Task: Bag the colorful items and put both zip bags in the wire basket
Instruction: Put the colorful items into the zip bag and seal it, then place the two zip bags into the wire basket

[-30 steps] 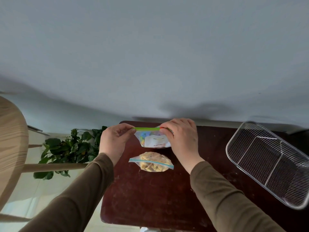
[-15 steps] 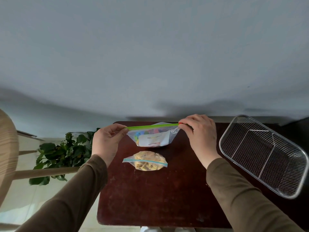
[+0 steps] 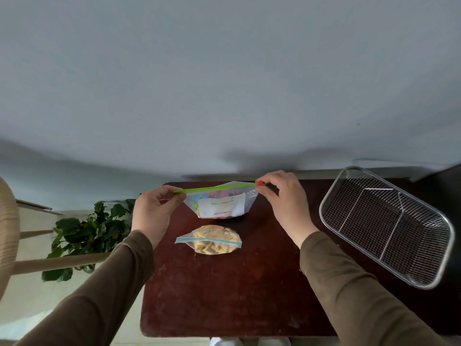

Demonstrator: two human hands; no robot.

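A clear zip bag with a green zip strip (image 3: 220,204) stands on the dark red table (image 3: 224,290), holding colourful items and a white label. My left hand (image 3: 153,212) pinches the left end of its strip. My right hand (image 3: 287,198) pinches the red slider at the right end. A second zip bag with a blue strip (image 3: 212,240), full of yellow pieces, lies flat just in front of it, untouched. The wire basket (image 3: 389,226) sits empty at the table's right side.
A green potted plant (image 3: 87,231) stands on the floor left of the table. A light wooden chair (image 3: 10,236) is at the far left. A pale wall runs behind the table.
My right hand has slid along the green strip from near the left end to the far right end, and the bag's top is now stretched wide between both hands.
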